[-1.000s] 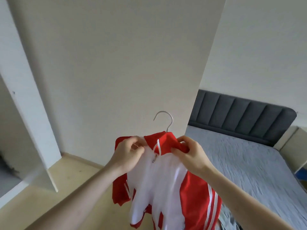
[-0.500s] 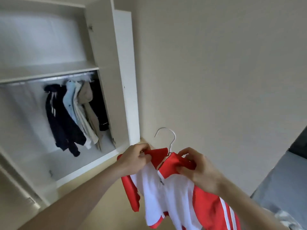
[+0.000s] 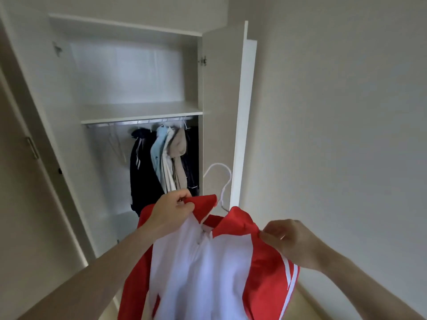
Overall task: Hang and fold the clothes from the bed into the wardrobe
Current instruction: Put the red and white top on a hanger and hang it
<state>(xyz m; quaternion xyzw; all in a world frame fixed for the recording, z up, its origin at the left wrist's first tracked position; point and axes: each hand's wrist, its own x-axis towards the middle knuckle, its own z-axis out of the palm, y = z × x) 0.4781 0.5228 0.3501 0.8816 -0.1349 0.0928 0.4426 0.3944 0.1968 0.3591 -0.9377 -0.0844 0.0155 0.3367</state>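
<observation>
1. Right, the person is standing in front of the open wardrobe [image 3: 221, 100], holding a red and white jacket [image 3: 208, 269] up on a white hanger [image 3: 223, 181], well short of the rail [image 3: 138, 122].
2. Left hand [image 3: 168, 215] is pinching the left collar flap between thumb and curled fingers; right hand [image 3: 291, 241] is pinching the red shoulder on the other side. Neither hand is touching the hanger itself.
3. That is the risk I am watching: the grip is on cloth only, so the hanger could be slipping inside the jacket, tilting, and dropping a shoulder off one end.
4. The zip looks only partly closed near the collar, so the neck could be spreading and letting the garment slide.
5. The hook is sitting close to the edge of the wardrobe door [image 3: 242, 116], and it could be snagging there on the way in.
6. The hanging clothes [image 3: 166, 162] are crowding the right end of the rail, so squeezing in there could be knocking one loose.
7. Jacket's long axis is running roughly vertical, collar up, hem down out of view, front facing the person; the hook is pointing up, its open end curling left toward the wardrobe.
</observation>
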